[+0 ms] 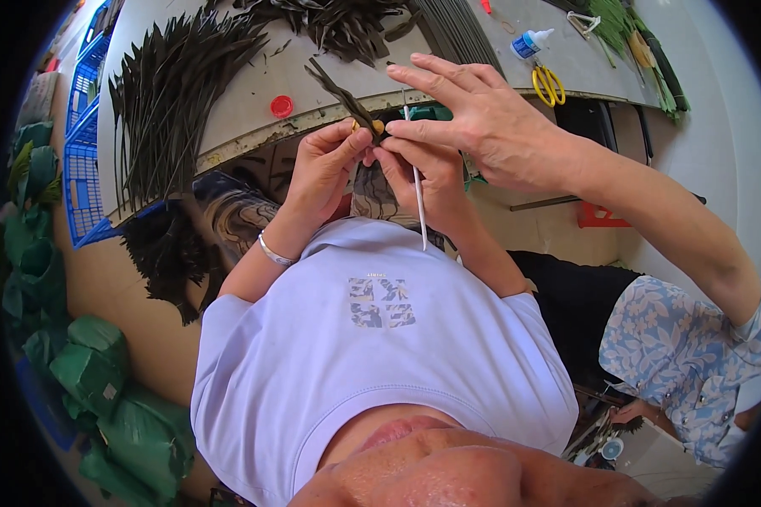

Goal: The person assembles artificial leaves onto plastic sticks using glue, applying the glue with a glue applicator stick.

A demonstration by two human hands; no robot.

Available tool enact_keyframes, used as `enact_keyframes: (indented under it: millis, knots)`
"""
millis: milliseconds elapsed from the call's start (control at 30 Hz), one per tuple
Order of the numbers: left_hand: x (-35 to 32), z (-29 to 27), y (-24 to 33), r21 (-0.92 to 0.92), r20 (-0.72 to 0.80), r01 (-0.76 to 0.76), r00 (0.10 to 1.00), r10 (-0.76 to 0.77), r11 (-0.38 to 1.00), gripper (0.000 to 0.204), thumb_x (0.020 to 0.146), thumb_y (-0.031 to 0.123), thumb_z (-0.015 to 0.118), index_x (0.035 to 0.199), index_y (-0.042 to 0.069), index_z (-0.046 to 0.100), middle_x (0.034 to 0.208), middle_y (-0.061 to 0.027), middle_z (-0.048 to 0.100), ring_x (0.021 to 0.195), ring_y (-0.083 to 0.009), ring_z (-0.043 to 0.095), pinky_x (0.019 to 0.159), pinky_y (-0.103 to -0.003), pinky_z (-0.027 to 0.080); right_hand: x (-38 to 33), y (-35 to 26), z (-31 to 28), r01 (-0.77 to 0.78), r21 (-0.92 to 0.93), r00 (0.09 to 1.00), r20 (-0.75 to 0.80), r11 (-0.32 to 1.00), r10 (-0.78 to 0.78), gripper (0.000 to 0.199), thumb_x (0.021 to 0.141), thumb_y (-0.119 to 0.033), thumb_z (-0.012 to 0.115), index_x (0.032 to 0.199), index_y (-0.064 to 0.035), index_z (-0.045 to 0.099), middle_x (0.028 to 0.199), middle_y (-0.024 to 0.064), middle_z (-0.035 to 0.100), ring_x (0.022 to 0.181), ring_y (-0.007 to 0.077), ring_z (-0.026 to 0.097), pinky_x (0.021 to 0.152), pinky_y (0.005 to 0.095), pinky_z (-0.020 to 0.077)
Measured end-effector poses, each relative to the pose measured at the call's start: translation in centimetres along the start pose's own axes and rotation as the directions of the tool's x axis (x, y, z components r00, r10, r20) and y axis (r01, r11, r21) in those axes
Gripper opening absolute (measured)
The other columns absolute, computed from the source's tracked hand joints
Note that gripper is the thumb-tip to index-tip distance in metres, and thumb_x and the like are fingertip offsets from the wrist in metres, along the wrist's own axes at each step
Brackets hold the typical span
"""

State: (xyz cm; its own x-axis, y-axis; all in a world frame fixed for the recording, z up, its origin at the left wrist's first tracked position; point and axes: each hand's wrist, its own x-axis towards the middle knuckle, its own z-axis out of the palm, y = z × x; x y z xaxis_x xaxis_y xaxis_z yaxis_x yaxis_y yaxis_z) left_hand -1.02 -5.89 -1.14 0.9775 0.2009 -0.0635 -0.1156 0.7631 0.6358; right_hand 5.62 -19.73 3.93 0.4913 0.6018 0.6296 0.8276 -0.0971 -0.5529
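Note:
Over my lap, just off the table edge, my left hand (328, 162) pinches the lower part of a dark, long-leaved strip (343, 91). A small yellow piece (368, 126) shows at its fingertips. My right hand (436, 179) is closed at the same spot, fingertips at the strip's base. A thin white stick (419, 207) with a narrow metal tip crosses the front of my right hand, seemingly lodged between its fingers. A co-worker's hand (490, 122) reaches in from the right, fingers spread above my right hand and close to the stick's upper end.
On the table (254, 93) lie dark leaf bundles (173, 93), thin dark stems (457, 42), a red cap (281, 106), a glue bottle (528, 44) and yellow-handled scissors (549, 86). Blue crates (83, 182) and green bags (135, 431) stand left. The co-worker's patterned sleeve (685, 346) is close on the right.

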Motion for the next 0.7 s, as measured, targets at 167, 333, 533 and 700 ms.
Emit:
enact_keyframes:
  millis: [167, 333, 533, 700]
  knots:
    - [0.0, -0.1, -0.3, -0.01, 0.037, -0.008, 0.999, 0.008, 1.0, 0.013, 0.086, 0.006, 0.062, 0.096, -0.002, 0.065, 0.085, -0.004, 0.062, 0.073, -0.0108, 0.054, 0.068, -0.024, 0.046, 0.0, -0.5, 0.1, -0.016, 0.025, 1.0, -0.015, 1.0, 0.016, 0.011, 0.073, 0.003, 0.068, 0.083, 0.0009, 0.064, 0.075, 0.0085, 0.062, 0.056, 0.0145, 0.055, 0.048, 0.0237, 0.0418]
    - [-0.2, 0.1, -0.1, -0.045, 0.034, -0.013, 0.999, 0.014, 0.999, 0.01, 0.085, 0.004, 0.063, 0.093, -0.003, 0.065, 0.086, -0.0049, 0.062, 0.073, -0.0119, 0.055, 0.068, -0.024, 0.046, 0.3, -1.2, -0.5, -0.112, -0.026, 0.989, 0.098, 0.993, 0.114, 0.01, 0.074, 0.003, 0.068, 0.082, -0.0008, 0.062, 0.065, 0.0072, 0.059, 0.047, 0.0144, 0.051, 0.043, 0.0253, 0.0386]
    - [0.0, -0.3, -0.1, -0.046, 0.064, -0.038, 0.997, 0.041, 0.998, 0.01, 0.083, 0.002, 0.064, 0.092, -0.003, 0.065, 0.084, -0.0057, 0.062, 0.073, -0.0129, 0.057, 0.067, -0.025, 0.047, 0.2, -0.5, -0.2, -0.068, 0.054, 0.998, 0.01, 0.996, 0.068, 0.012, 0.073, 0.003, 0.068, 0.082, -0.002, 0.061, 0.062, 0.0072, 0.057, 0.045, 0.0148, 0.051, 0.041, 0.0255, 0.0376]
    - [-0.1, 0.1, 0.2, -0.053, 0.019, -0.022, 1.0, 0.023, 0.998, 0.01, 0.083, 0.003, 0.065, 0.09, -0.003, 0.064, 0.081, -0.0056, 0.062, 0.072, -0.013, 0.057, 0.067, -0.025, 0.047, -0.1, -0.4, -0.1, -0.053, 0.005, 0.998, 0.04, 0.999, 0.053, 0.013, 0.073, 0.001, 0.068, 0.082, -0.0017, 0.06, 0.064, 0.01, 0.056, 0.049, 0.0235, 0.055, 0.044, 0.0312, 0.0416]
